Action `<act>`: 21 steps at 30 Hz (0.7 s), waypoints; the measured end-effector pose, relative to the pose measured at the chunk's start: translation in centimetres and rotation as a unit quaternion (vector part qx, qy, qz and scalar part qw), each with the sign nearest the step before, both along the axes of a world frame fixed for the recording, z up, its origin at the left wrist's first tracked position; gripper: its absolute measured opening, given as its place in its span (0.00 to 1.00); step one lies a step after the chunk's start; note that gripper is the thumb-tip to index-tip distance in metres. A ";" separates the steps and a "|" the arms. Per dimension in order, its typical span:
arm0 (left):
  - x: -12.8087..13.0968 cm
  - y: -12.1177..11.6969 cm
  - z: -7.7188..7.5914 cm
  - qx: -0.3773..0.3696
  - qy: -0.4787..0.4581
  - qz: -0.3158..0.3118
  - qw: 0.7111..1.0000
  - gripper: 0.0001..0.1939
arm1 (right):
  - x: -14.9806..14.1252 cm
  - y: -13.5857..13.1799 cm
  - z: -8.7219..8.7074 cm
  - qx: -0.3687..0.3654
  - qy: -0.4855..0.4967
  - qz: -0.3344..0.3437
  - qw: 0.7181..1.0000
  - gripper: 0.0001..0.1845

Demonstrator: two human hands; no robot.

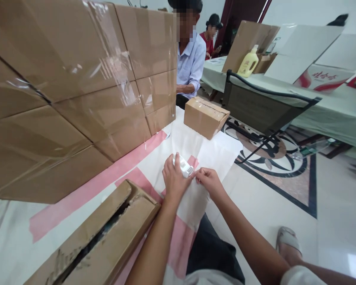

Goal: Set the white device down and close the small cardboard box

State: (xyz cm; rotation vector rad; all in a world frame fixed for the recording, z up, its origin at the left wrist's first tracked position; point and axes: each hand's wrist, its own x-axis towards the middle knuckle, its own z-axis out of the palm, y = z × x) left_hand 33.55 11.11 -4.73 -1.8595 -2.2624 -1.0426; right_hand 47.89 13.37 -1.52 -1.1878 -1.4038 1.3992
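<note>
My left hand (173, 179) is closed around a small white boxed item (184, 166), held above a white and pink sheet (154, 156) that lies on the floor. My right hand (209, 180) pinches the near end of that white item with its fingertips. Both hands meet over the sheet, between an open flat cardboard box (106, 237) at my lower left and a small taped carton (204, 116) farther away.
A tall stack of taped cardboard cartons (71, 87) walls off the left. A person in a light blue shirt (190, 63) sits behind them, another person farther back. A folding chair (264, 107) and a cloth-covered table (329, 114) with a yellow bottle (248, 62) stand on the right. My sandalled foot (287, 239) rests on the tiled floor.
</note>
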 end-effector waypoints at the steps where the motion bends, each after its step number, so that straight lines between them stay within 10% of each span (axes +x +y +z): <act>1: 0.0 0.0 0.0 0.000 -0.003 0.001 1.000 0.49 | -0.1 -0.1 -0.5 -0.007 0.009 -0.003 1.000 0.21; 21: -0.1 -0.2 0.4 -0.005 -0.027 0.023 0.999 0.46 | 0.2 -0.4 -2.4 0.021 -0.045 0.002 0.999 0.16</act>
